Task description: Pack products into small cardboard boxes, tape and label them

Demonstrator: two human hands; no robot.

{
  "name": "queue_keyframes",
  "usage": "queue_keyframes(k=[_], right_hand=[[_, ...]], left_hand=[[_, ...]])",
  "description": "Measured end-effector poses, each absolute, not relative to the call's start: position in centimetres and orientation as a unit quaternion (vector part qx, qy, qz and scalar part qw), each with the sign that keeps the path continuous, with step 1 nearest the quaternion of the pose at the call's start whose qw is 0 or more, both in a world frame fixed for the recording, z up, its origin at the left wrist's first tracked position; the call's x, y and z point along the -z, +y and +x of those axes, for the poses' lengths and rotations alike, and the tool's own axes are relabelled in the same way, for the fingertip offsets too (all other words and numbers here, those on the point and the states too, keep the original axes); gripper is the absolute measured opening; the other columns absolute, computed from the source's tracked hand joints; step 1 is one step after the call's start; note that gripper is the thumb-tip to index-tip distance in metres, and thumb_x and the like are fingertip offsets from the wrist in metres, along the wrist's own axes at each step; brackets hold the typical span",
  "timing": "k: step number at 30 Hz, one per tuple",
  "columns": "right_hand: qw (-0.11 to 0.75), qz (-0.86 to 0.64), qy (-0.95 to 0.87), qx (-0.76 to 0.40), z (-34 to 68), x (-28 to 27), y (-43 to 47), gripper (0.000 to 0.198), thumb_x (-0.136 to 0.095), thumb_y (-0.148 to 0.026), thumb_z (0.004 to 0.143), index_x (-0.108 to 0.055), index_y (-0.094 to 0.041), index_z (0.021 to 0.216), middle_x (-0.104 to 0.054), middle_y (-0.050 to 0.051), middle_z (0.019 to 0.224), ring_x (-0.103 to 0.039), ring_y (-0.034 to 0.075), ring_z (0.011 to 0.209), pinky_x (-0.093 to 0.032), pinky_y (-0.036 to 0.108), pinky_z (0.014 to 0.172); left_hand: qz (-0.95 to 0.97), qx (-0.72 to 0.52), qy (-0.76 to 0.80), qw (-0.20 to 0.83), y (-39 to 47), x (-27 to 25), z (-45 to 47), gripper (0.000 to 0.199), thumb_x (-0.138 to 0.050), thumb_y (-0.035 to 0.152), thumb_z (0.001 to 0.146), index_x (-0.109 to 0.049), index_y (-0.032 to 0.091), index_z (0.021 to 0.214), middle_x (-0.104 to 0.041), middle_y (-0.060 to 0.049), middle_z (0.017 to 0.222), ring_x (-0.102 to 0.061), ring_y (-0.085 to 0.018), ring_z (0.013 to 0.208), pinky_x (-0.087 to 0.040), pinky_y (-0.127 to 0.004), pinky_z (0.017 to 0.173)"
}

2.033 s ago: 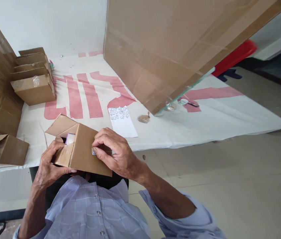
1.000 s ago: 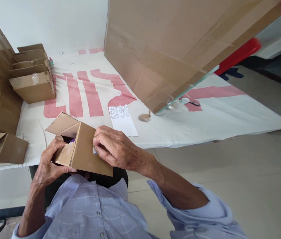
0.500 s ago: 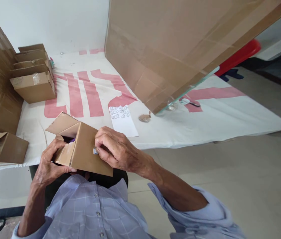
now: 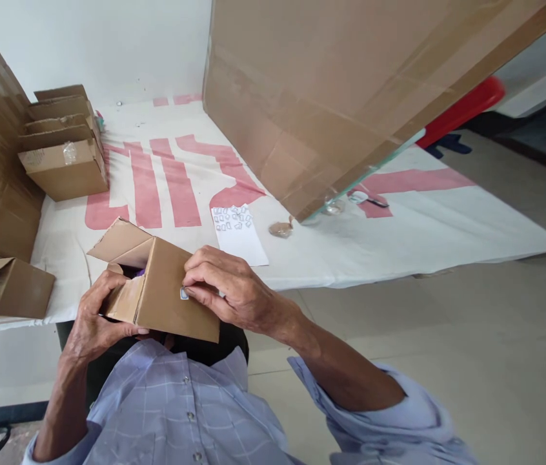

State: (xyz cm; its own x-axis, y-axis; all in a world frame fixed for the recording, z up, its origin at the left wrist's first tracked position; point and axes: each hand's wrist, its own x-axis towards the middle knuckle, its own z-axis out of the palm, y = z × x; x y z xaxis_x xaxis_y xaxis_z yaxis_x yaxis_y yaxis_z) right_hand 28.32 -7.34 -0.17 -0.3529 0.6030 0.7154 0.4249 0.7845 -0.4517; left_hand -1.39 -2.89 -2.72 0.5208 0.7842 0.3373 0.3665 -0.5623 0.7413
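An open cardboard box [image 4: 166, 290] is tilted in front of my chest at the table's near edge, with its flap raised and something purple showing inside. My left hand [image 4: 96, 316] is closed around its open end, thumb below and fingers over the rim. On the box's side is a small white sticker [image 4: 184, 293] with a dark border. My right hand [image 4: 229, 284] has its thumb and forefinger pinched at the sticker's right edge, and the other fingers are curled. A white sheet [image 4: 241, 242] with several similar stickers at its top lies just beyond my right hand.
Several open boxes [image 4: 67, 177] stand in a row at the back left, another box [image 4: 26, 290] at the near left. A large carton [image 4: 292, 97] takes up the table's [image 4: 350, 258] back right. Near its corner lie a crumpled brown scrap [image 4: 281, 228] and a tape roll [image 4: 335, 206].
My right fingertips have shifted very slightly left along the box's side, and the sticker shows a little more. The left hand keeps its hold on the box.
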Motion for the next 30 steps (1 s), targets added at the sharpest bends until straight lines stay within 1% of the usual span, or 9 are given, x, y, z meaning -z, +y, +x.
queue_keyframes(k=[3, 9, 13, 16, 18, 21, 23, 27, 30], right_hand=[[0.475, -0.318, -0.816, -0.088, 28.2, 0.2, -7.3, 0.015, -0.06, -0.007, 0.105, -0.061, -0.021, 0.101, -0.068, 0.006, 0.094, -0.064, 0.019, 0.087, -0.058, 0.033, 0.076], [0.472, -0.325, -0.814, -0.093, 28.1, 0.5, -7.0, 0.009, -0.057, -0.014, 0.109, -0.06, -0.021, 0.103, -0.07, 0.008, 0.097, -0.066, 0.02, 0.095, -0.059, 0.036, 0.086], [0.452, -0.343, -0.817, -0.105, 28.0, 0.6, -6.8, 0.016, -0.054, -0.016, 0.11, -0.056, -0.023, 0.096, -0.069, 0.007, 0.094, -0.066, 0.019, 0.093, -0.06, 0.036, 0.086], [0.467, -0.328, -0.815, -0.101, 27.8, 0.7, -6.7, 0.019, -0.053, -0.013, 0.109, -0.053, -0.024, 0.093, -0.069, 0.007, 0.093, -0.066, 0.018, 0.092, -0.06, 0.035, 0.087], [0.472, -0.325, -0.812, -0.106, 27.7, 0.8, -6.8, 0.019, -0.054, -0.012, 0.109, -0.053, -0.024, 0.094, -0.07, 0.007, 0.092, -0.066, 0.018, 0.092, -0.06, 0.035, 0.088], [0.458, -0.346, -0.808, -0.134, 27.7, 0.8, -6.8, 0.016, -0.058, -0.012, 0.108, -0.057, -0.023, 0.096, -0.071, 0.007, 0.092, -0.068, 0.018, 0.091, -0.059, 0.036, 0.091], [0.447, -0.363, -0.802, -0.154, 27.6, 0.7, -7.0, 0.012, -0.062, -0.014, 0.107, -0.06, -0.022, 0.098, -0.072, 0.006, 0.093, -0.069, 0.018, 0.092, -0.059, 0.035, 0.091], [0.452, -0.383, -0.784, -0.183, 27.6, 0.6, -7.2, 0.009, -0.067, -0.017, 0.105, -0.063, -0.021, 0.099, -0.072, 0.005, 0.092, -0.068, 0.017, 0.09, -0.058, 0.032, 0.087], [0.463, -0.372, -0.782, -0.191, 27.7, 0.5, -7.3, 0.015, -0.068, -0.018, 0.105, -0.06, -0.021, 0.093, -0.071, 0.004, 0.09, -0.066, 0.016, 0.088, -0.057, 0.031, 0.087]], left_hand=[[0.817, -0.331, 0.359, 0.308, -2.9, 2.4, -1.3, 0.064, -0.095, 0.066, 0.074, -0.072, 0.023, 0.115, -0.07, -0.004, 0.103, -0.067, -0.022, 0.092, -0.053, -0.03, 0.078], [0.815, -0.337, 0.366, 0.297, -2.4, 2.6, -1.8, 0.06, -0.096, 0.062, 0.076, -0.072, 0.022, 0.114, -0.072, -0.006, 0.107, -0.07, -0.023, 0.092, -0.056, -0.029, 0.075], [0.816, -0.34, 0.368, 0.289, -2.2, 3.1, -2.1, 0.057, -0.094, 0.06, 0.077, -0.072, 0.024, 0.115, -0.073, -0.006, 0.107, -0.071, -0.022, 0.092, -0.057, -0.028, 0.076], [0.812, -0.34, 0.369, 0.297, -2.2, 3.0, -2.1, 0.052, -0.093, 0.056, 0.079, -0.072, 0.028, 0.116, -0.073, -0.005, 0.109, -0.072, -0.022, 0.092, -0.058, -0.027, 0.077], [0.806, -0.337, 0.38, 0.303, -2.1, 2.9, -2.1, 0.053, -0.095, 0.057, 0.075, -0.072, 0.027, 0.113, -0.074, -0.004, 0.107, -0.072, -0.022, 0.091, -0.058, -0.027, 0.076], [0.797, -0.341, 0.402, 0.295, -1.9, 3.1, -2.2, 0.061, -0.097, 0.065, 0.067, -0.073, 0.025, 0.105, -0.074, -0.005, 0.103, -0.072, -0.023, 0.087, -0.058, -0.026, 0.07], [0.796, -0.346, 0.406, 0.285, -1.9, 3.4, -2.4, 0.063, -0.097, 0.067, 0.065, -0.074, 0.025, 0.105, -0.075, -0.005, 0.103, -0.072, -0.023, 0.087, -0.057, -0.026, 0.069], [0.79, -0.357, 0.415, 0.277, -2.1, 3.8, -2.4, 0.065, -0.092, 0.074, 0.07, -0.073, 0.027, 0.112, -0.074, -0.004, 0.107, -0.072, -0.024, 0.087, -0.058, -0.028, 0.073], [0.802, -0.347, 0.403, 0.273, -2.1, 3.6, -2.3, 0.059, -0.091, 0.07, 0.075, -0.072, 0.029, 0.113, -0.074, -0.003, 0.106, -0.073, -0.023, 0.089, -0.059, -0.027, 0.074]])
